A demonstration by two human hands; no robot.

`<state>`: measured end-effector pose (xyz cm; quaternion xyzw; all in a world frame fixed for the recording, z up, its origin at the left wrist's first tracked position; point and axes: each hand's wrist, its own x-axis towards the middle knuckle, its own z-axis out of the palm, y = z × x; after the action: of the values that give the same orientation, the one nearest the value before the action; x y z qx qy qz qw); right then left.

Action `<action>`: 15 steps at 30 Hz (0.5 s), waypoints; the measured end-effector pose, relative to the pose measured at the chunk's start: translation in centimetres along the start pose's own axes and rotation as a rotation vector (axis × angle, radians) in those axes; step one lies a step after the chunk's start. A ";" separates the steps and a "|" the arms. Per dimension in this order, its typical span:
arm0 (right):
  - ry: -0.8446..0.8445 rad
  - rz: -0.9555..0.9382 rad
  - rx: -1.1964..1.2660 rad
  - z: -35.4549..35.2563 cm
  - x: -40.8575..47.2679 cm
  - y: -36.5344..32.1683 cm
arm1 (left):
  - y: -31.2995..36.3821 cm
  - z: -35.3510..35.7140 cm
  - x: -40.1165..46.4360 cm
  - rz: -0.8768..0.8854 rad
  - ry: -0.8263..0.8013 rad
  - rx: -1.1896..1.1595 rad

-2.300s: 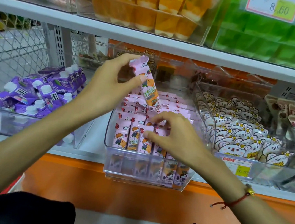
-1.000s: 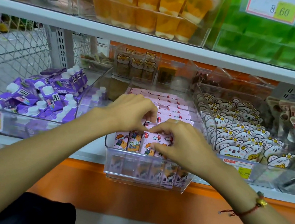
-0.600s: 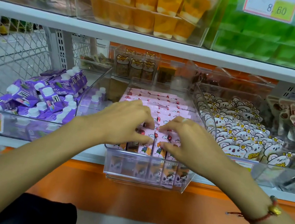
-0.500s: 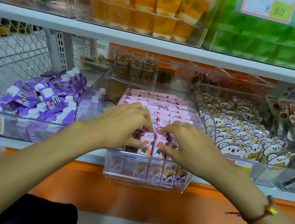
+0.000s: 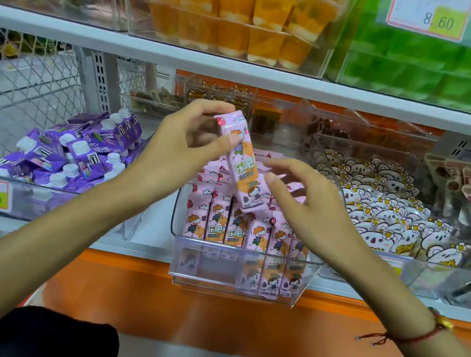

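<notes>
The pink snack packet [image 5: 243, 161] is held tilted in the air, its top end up by the left hand [image 5: 185, 142] and its bottom end just above the row standing in the clear plastic bin [image 5: 205, 266]. That bin sits at the front of the shelf and is packed with matching pink packets [image 5: 217, 223], upright in tight rows. In the bin to its left lie purple spouted pouches [image 5: 77, 153] with white caps. The bin to its right holds white bear-faced packets [image 5: 387, 214]. On the shelf above, clear boxes hold orange jelly cups [image 5: 248, 16] and green packs [image 5: 434, 72].

The left hand pinches the packet's upper part, thumb [image 5: 233, 141] on the printed face and the fingers curled round the top edge. The right hand [image 5: 308, 205] is beside the packet's lower half, its fingers apart and loosely bent, gripping nothing. Its thumb [image 5: 272, 181] is at the packet's edge; whether it touches cannot be told. A red string bracelet [image 5: 417, 334] circles the right wrist.
</notes>
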<state>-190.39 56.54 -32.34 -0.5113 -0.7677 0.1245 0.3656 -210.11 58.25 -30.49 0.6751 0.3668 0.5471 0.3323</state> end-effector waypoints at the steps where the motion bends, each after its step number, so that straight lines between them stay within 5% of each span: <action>1: -0.035 0.054 0.157 0.1 0.1 -0.5 | -0.1 0.3 0.0 -0.032 0.023 -0.049; 9: -0.113 0.378 0.699 1.3 0.2 -0.8 | -1.3 2.6 -1.1 -0.099 0.121 -0.083; 15: -0.058 0.456 0.924 1.4 0.3 -0.9 | -2.2 3.6 -1.6 -0.145 -0.025 0.053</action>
<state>-192.04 56.61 -32.67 -0.4474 -0.5114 0.5414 0.4952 -207.03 57.82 -33.84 0.6622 0.4249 0.5032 0.3574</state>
